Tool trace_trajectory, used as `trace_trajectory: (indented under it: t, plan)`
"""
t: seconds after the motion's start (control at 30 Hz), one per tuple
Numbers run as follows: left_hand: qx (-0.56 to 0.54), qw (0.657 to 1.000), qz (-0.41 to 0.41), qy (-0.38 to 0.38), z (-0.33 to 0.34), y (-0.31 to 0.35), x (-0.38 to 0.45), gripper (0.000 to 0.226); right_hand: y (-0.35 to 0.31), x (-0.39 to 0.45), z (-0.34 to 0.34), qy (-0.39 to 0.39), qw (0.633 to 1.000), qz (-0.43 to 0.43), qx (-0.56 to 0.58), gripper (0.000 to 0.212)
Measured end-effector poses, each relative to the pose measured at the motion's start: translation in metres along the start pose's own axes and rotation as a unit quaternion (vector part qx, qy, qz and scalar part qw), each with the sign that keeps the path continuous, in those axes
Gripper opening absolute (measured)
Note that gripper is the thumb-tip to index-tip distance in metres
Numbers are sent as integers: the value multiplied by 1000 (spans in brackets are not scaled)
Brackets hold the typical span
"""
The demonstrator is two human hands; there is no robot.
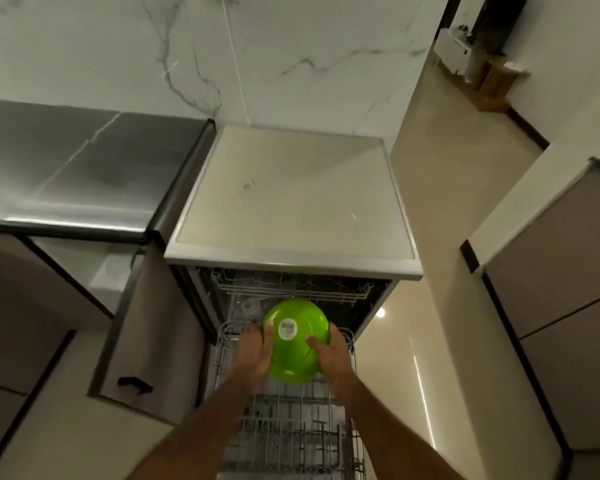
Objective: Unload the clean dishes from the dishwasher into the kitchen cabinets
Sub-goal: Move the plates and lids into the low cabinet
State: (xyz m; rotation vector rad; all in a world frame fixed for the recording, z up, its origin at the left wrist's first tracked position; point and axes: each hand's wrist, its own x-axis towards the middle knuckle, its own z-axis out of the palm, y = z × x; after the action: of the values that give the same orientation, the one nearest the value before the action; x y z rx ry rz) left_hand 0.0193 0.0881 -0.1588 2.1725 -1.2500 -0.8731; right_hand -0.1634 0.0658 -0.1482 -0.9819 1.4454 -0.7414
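You are standing in a narrow kitchen with pale floor tiles, brown cabinet fronts on both sides and a white marble-veined wall at the far end.

Nearest you, your two bare forearms reach forward over the pulled-out lower rack [291, 441] of the dishwasher [291, 292]. The rack is grey wire, with upright tines and what looks like a cutlery basket at its near end; whether other dishes remain in it is hard to tell.

Just beyond, a bright green bowl [297, 341] is held above the far part of the rack, tilted so its underside faces you. A white barcode sticker [288, 329] sits on the base. Your left hand [253, 351] grips the bowl's left edge, with the thumb on the underside. Your right hand [328, 355] clasps the right edge, also with the thumb pressed on the underside. Both hands are grasping the bowl.

The bowl looks like glossy plastic, so expect it to be light, rigid and unlikely to shatter. If it is damp, that smooth surface may be slippery. The rim, where your fingers wrap now, is probably the surest hold. One hand would likely be enough, freeing the other for a cabinet door.

Farther on, the upper rack [291, 289] sits inside the dark opening, under the dishwasher's flat pale top [291, 195]. To the left, an open cabinet door [146, 327] with a dark handle stands beside the machine, and a steel-grey worktop [84, 168] runs above it.
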Motion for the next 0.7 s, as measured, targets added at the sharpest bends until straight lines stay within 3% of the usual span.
trace_trajectory:
  t: [0.07,0.2,0.33,0.47,0.57,0.7]
  plan:
    - [-40,999,11,34,-37,18,-4,94,-44,-25,3,-18,999,-11,40,41]
    - [-25,997,-3,70,-105,46,-13,67,-114,-68,16,-23,997,-9,80,33]
    - [-58,996,19,70,-165,62,-30,59,-159,-102,40,-3,995,-20,94,36]
    - [-63,994,36,78,-220,49,-42,53,-179,-136,72,1,995,-40,86,42]
    - [-73,992,58,87,-262,27,-56,50,-182,-160,105,-9,996,-40,82,61]
    - [-75,990,70,97,-308,-13,-74,50,-179,-186,149,-34,995,-47,85,58]
